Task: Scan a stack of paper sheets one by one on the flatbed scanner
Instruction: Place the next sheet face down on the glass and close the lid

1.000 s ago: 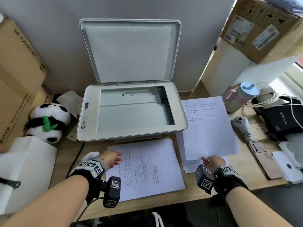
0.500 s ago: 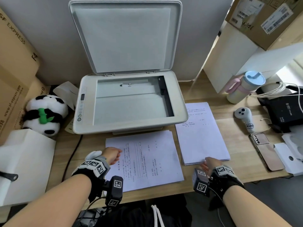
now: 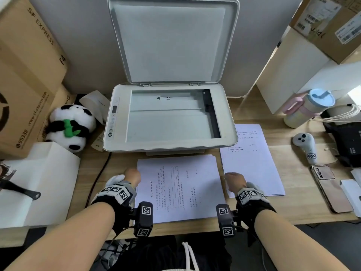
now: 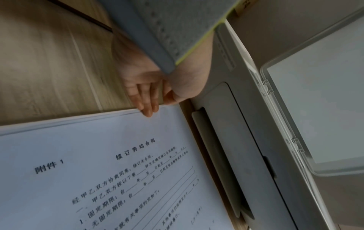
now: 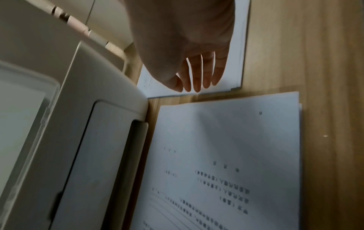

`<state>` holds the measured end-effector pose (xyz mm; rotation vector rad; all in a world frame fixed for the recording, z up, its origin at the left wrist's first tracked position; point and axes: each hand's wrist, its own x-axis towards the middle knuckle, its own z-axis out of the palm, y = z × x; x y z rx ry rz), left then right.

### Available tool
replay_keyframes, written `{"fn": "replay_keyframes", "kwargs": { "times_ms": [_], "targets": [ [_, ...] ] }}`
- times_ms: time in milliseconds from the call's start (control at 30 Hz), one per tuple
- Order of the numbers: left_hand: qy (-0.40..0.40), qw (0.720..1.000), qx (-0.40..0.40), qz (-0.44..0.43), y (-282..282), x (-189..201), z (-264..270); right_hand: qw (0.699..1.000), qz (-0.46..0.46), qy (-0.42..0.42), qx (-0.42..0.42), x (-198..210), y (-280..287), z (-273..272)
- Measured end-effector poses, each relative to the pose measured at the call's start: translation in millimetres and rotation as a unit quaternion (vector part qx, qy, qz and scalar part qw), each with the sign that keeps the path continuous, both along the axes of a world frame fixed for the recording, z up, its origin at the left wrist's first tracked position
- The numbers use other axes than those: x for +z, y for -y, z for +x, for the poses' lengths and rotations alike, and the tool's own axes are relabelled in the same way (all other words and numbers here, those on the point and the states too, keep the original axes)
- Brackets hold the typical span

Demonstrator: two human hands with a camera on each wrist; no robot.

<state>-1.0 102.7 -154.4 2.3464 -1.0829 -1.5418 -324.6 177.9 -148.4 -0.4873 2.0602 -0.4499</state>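
The flatbed scanner [image 3: 170,118] stands at the back of the desk with its lid [image 3: 172,40] raised and its glass bare. A stack of printed sheets [image 3: 179,188] lies in front of it. My left hand [image 3: 133,174] is at that stack's left edge, and its straight fingertips [image 4: 147,109] touch the top sheets' edge [image 4: 98,155]. A second pile of sheets [image 3: 252,161] lies to the right. My right hand [image 3: 233,179] hovers over that pile's near-left corner. Its fingers [image 5: 197,80] are straight and hold nothing above the pile [image 5: 238,62].
A panda plush [image 3: 71,130], cardboard boxes [image 3: 29,75] and a white paper bag [image 3: 39,182] crowd the left. On the right are a lidded cup [image 3: 310,108], a white controller [image 3: 305,147], a phone [image 3: 330,188] and a black device [image 3: 347,141].
My right hand laid a sheet on the right pile, let it go, and has moved left to the pile's near-left corner. My left hand stayed at the front stack's left edge.
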Motion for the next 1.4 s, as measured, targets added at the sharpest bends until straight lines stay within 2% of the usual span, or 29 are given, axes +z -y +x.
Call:
{"fn": "replay_keyframes", "kwargs": {
  "times_ms": [133,267,400,533,667,833,1033,1233,1400],
  "targets": [
    [-0.038,0.997,0.072,0.003,-1.9,-7.6,9.8,0.996,0.019,-0.030,0.077,-10.0,11.9,7.4],
    [-0.066,0.990,0.122,0.018,-5.3,-3.2,8.1,0.994,0.029,-0.044,0.096,2.2,15.5,17.6],
    [-0.116,0.985,0.115,0.046,-4.2,-6.9,8.7,0.991,0.010,-0.072,0.114,17.5,12.3,22.7],
    [-0.115,0.982,0.150,0.024,-4.3,-7.2,9.3,0.985,-0.021,-0.114,0.131,24.1,9.6,20.2],
    [-0.143,0.978,0.151,0.029,-3.3,-7.9,10.2,0.982,-0.043,-0.126,0.136,23.3,9.5,19.6],
    [-0.126,0.980,0.155,0.013,-9.3,-8.7,11.6,0.979,-0.047,-0.130,0.148,18.7,8.0,18.8],
    [-0.130,0.979,0.157,-0.016,-9.3,-4.7,17.0,0.984,-0.053,-0.127,0.115,15.3,0.9,9.1],
    [-0.133,0.977,0.166,-0.007,-11.6,1.3,10.0,0.985,-0.066,-0.126,0.101,13.9,-5.5,9.8],
    [-0.136,0.974,0.181,-0.002,-10.2,-0.6,11.1,0.976,-0.050,-0.156,0.141,18.3,-6.1,14.7]
  ]
}}
